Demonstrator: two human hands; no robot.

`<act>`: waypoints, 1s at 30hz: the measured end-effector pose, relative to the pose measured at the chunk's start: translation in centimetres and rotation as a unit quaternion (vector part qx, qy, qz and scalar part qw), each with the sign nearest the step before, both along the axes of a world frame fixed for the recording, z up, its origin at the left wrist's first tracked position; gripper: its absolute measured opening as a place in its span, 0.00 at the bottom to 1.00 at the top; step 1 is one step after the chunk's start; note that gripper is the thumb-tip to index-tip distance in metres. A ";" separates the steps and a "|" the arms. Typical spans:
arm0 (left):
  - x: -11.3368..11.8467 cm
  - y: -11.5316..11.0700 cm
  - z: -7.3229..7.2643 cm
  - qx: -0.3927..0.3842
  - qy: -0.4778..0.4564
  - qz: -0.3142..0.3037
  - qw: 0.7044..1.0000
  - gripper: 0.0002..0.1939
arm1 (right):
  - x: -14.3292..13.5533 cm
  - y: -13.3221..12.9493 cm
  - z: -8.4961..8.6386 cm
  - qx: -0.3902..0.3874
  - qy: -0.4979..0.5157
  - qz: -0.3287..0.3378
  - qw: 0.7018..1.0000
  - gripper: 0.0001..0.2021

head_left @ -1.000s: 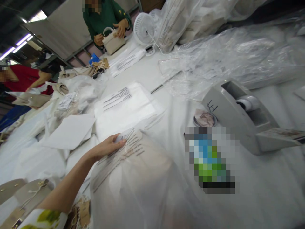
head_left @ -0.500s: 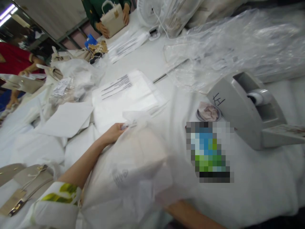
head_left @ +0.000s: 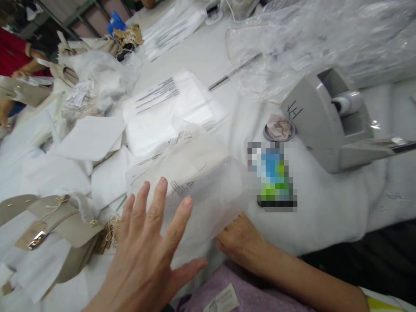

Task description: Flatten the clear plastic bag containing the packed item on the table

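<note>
Spread flat, my left hand [head_left: 147,255] hovers with fingers fanned over the near edge of the clear plastic bag [head_left: 191,177], pinching nothing. My right hand [head_left: 242,242] sits just to the right of it, at the bag's near right corner, fingers tucked under the film; I cannot tell whether they are closed on it.

Only the head view shows this. The bag lies on the padded white table cover [head_left: 331,203] directly ahead of both hands, bulging over something pale inside, with printed warning text on its upper face. I judge it light, floppy and slippery; the film would crumple or slide under a flat palm, so the better hold is a pinch at the edge or corners, with support underneath.

Left of my left hand lies a beige handbag [head_left: 61,225], smooth with gold fittings and a tag. Beyond the bag are flat stacked poly bags [head_left: 169,108], also printed. Past my right hand stand a grey, hard-cornered tape dispenser [head_left: 325,117] and heaps of crinkled clear plastic sheeting [head_left: 308,39].
</note>
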State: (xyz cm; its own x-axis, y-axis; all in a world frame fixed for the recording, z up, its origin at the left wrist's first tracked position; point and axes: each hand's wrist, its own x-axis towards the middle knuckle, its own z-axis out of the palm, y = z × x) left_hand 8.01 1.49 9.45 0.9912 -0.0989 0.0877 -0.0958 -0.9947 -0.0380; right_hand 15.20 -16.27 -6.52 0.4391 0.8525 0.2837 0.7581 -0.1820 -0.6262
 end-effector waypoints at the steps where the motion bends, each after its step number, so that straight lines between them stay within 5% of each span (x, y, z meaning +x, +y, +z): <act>1: -0.3 -0.7 -1.3 0.022 0.003 0.014 1.000 0.59 | 0.0 -0.1 -0.2 0.006 -0.037 -0.002 0.999 0.11; 5: -0.2 -0.2 -6.7 0.134 0.020 0.052 0.989 0.51 | 0.7 0.7 -0.5 0.017 -0.145 -0.020 0.989 0.11; 9: -1.7 2.5 -9.2 0.209 -0.071 0.025 0.975 0.40 | 0.9 0.8 0.9 0.040 -0.164 -0.001 0.986 0.14; 15: -4.0 2.2 -11.2 0.171 -0.129 0.010 0.977 0.38 | -1.1 -2.4 1.9 0.106 -0.171 -0.010 0.979 0.18; 24: -3.2 0.9 -12.0 0.091 -0.157 0.026 0.983 0.35 | -4.3 -3.8 -3.4 0.141 -0.112 -0.052 0.982 0.20; 30: -3.6 0.3 -12.2 0.036 -0.130 0.063 0.989 0.35 | -2.3 -3.6 -0.7 0.111 -0.140 -0.039 0.983 0.18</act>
State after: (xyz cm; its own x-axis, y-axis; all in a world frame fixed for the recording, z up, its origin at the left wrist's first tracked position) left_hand 4.37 1.77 -2.76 0.9413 0.0088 0.3375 0.0510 -0.9919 -0.1165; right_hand 12.90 -19.91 -7.24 0.3785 0.7232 0.5777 0.8957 -0.1287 -0.4257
